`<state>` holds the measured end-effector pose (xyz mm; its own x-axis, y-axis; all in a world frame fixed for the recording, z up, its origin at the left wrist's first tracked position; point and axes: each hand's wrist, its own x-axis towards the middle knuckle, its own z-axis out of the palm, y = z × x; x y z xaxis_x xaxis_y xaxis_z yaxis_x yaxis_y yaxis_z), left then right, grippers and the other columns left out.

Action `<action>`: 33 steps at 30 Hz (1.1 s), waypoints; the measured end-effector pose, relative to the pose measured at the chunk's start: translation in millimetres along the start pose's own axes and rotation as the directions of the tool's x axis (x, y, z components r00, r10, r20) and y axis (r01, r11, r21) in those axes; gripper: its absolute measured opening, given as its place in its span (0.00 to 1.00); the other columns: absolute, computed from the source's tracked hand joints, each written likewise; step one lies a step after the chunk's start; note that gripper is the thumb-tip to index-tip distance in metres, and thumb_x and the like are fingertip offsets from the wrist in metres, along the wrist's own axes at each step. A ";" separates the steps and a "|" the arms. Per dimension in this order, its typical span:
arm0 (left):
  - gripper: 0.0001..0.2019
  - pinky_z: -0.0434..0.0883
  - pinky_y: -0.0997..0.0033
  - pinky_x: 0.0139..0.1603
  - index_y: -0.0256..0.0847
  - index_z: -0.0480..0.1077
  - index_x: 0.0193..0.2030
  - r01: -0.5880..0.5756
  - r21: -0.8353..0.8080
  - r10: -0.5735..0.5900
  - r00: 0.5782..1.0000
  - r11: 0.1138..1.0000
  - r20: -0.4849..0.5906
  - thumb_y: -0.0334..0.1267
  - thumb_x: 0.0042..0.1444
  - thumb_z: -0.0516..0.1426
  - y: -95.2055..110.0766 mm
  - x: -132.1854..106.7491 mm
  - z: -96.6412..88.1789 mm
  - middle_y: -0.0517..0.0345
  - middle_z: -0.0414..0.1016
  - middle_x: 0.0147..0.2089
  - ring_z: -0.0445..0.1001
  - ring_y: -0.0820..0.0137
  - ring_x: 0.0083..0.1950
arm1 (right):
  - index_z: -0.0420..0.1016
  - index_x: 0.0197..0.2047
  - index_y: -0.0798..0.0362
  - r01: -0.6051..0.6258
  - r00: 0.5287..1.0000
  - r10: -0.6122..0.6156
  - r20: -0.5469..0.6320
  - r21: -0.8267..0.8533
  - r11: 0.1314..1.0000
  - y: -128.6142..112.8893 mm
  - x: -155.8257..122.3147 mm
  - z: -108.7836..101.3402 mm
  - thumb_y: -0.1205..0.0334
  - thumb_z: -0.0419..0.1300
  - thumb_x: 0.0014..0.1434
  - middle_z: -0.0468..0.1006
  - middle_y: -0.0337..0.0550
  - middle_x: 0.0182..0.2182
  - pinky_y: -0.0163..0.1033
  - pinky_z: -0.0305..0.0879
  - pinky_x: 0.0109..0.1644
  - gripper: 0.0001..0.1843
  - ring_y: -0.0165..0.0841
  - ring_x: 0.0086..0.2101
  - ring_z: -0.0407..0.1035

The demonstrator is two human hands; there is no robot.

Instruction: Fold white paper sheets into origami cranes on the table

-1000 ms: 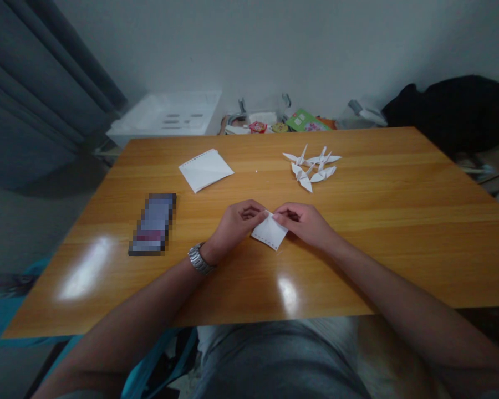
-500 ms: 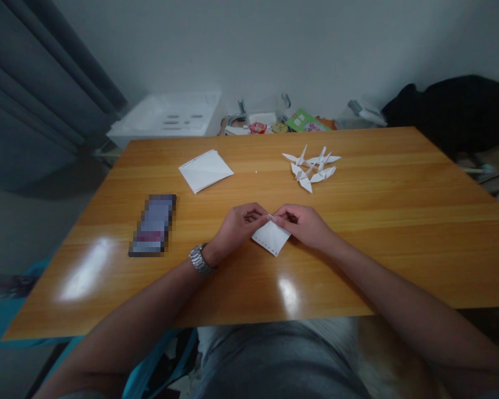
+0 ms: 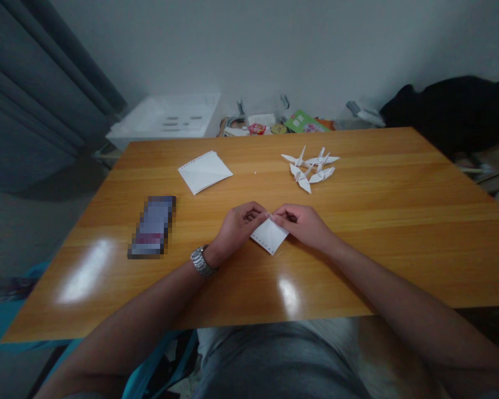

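Observation:
A small folded square of white paper (image 3: 271,235), with punched holes along its lower left edge, is pointed toward me just above the wooden table (image 3: 382,221). My left hand (image 3: 244,224), with a metal watch (image 3: 202,260) on its wrist, pinches the paper near its far corner. On the other side, my right hand (image 3: 301,223) pinches the same corner, thumb and fingers closed. Both thumbs almost meet there, and my fingers hide the far tip. Beyond my right hand lie several folded paper cranes (image 3: 311,166) in a cluster.
A stack of white hole-edged paper sheets (image 3: 205,172) lies at the back left. Nearer me on the left is a blurred-out phone (image 3: 153,226). Past the table's far edge are a white plastic bin (image 3: 166,119), a green booklet (image 3: 303,122) and a black cloth (image 3: 449,113).
The folded paper's near corner has shifted slightly left. Both hands keep their pinch, in almost the same place.

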<state>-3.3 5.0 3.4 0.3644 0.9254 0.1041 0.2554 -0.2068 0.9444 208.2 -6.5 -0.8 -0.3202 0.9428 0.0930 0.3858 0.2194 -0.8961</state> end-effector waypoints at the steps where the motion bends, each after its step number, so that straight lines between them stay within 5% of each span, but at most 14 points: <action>1: 0.12 0.70 0.75 0.32 0.38 0.76 0.37 0.000 0.005 0.000 1.000 1.000 -0.013 0.46 0.62 0.62 0.5 0.4 -0.6 0.55 0.79 0.33 0.76 0.71 0.33 | 0.81 0.38 0.52 0.002 1.000 -0.002 0.003 -0.012 1.000 0.3 0.2 -0.3 0.51 0.61 0.65 0.84 0.42 0.33 0.38 0.67 0.37 0.14 0.35 0.32 0.74; 26: 0.15 0.70 0.76 0.30 0.36 0.76 0.37 0.016 -0.033 -0.019 0.996 0.999 -0.087 0.48 0.60 0.63 -6.9 5.8 -1.8 0.55 0.80 0.33 0.76 0.71 0.32 | 0.84 0.41 0.53 -0.020 1.000 0.020 0.004 -0.018 1.000 6.1 1.2 -6.6 0.51 0.60 0.66 0.85 0.45 0.37 0.39 0.68 0.39 0.16 0.36 0.35 0.77; 33: 0.15 0.67 0.77 0.29 0.36 0.77 0.37 0.031 -0.034 -0.034 0.995 0.999 -0.095 0.48 0.60 0.63 -8.9 6.3 -5.5 0.56 0.79 0.31 0.74 0.72 0.31 | 0.82 0.36 0.55 -0.078 0.995 0.075 0.063 0.057 0.995 7.0 0.1 -7.3 0.49 0.60 0.66 0.82 0.42 0.28 0.36 0.67 0.34 0.18 0.32 0.28 0.74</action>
<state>-8.2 14.4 -2.6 0.2685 0.9580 0.1010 0.2364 -0.1672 0.9572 217.3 -3.1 -3.9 -0.3439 0.9390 -0.0016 0.3596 0.1301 -0.9240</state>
